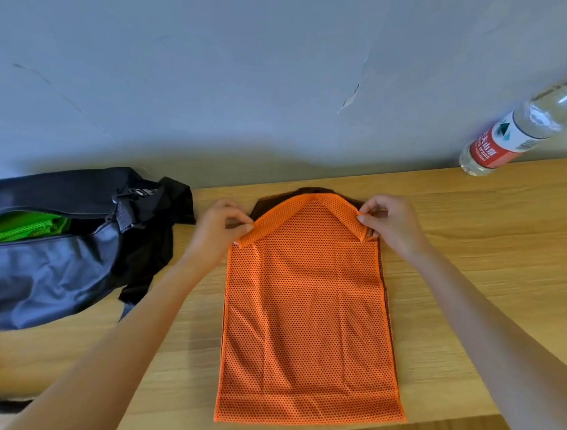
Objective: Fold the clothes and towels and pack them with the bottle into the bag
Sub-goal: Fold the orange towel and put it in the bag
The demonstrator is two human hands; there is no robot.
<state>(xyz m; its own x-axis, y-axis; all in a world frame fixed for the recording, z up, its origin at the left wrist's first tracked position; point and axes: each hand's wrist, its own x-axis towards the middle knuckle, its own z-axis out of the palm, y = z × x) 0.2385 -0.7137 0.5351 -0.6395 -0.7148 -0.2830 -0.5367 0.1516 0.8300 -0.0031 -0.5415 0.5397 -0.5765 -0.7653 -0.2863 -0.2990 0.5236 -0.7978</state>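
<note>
An orange mesh towel (306, 313) lies lengthwise on the wooden table (469, 240), reaching from the near edge to the middle. Its far end is lifted and curled over. My left hand (220, 231) pinches the far left corner and my right hand (388, 224) pinches the far right corner. A dark bag (52, 271) lies at the left with its zip open, and green mesh fabric (22, 227) shows inside. A clear water bottle (517, 132) with a red and white label stands at the far right against the wall.
A black garment (161, 238) is draped beside the bag, between it and my left hand. A grey wall (271, 86) closes off the far side of the table. The table's near edge runs just under the towel's near end.
</note>
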